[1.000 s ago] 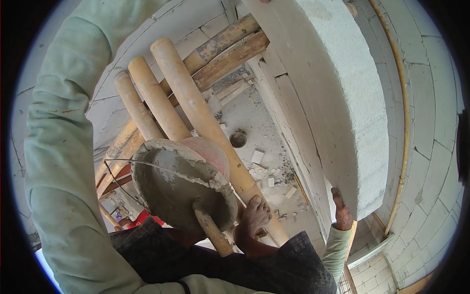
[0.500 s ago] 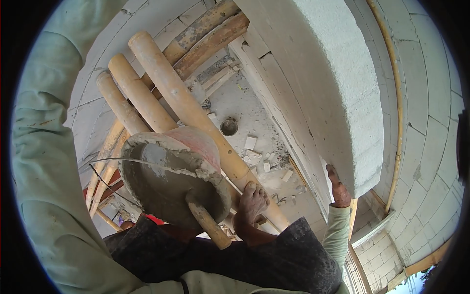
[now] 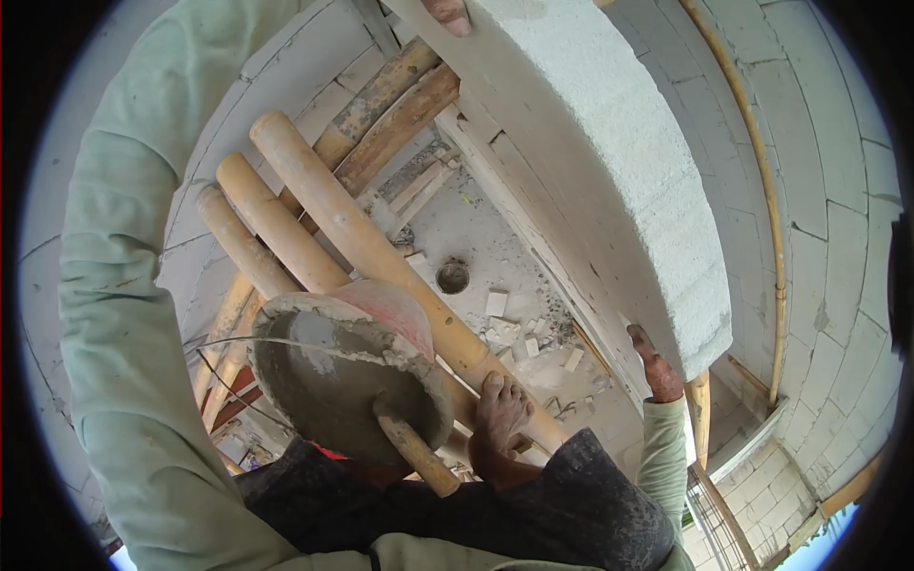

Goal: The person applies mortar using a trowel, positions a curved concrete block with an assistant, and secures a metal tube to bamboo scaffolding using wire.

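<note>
Pale block (image 3: pixel 647 190) being held at both ends

Left grip (image 3: pixel 447 13), partly cut off, and right grip (image 3: pixel 659 369) are clasping it, opened about its thickness. Block is slanting to the right of the mortar bucket (image 3: pixel 398 312), a wooden handle (image 3: pixel 416 449) sticking out.

Pale grey walls of large rectangular blocks (image 3: pixel 826 247) surround a dusty grey concrete floor (image 3: pixel 486 243) strewn with broken whitish block pieces (image 3: pixel 496 303); bright daylight shows lower right.

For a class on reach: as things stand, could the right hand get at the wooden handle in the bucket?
Probably not: the right hand appears busy supporting one end of the pale block, though the wooden handle sticks out of the bucket uncovered.
</note>
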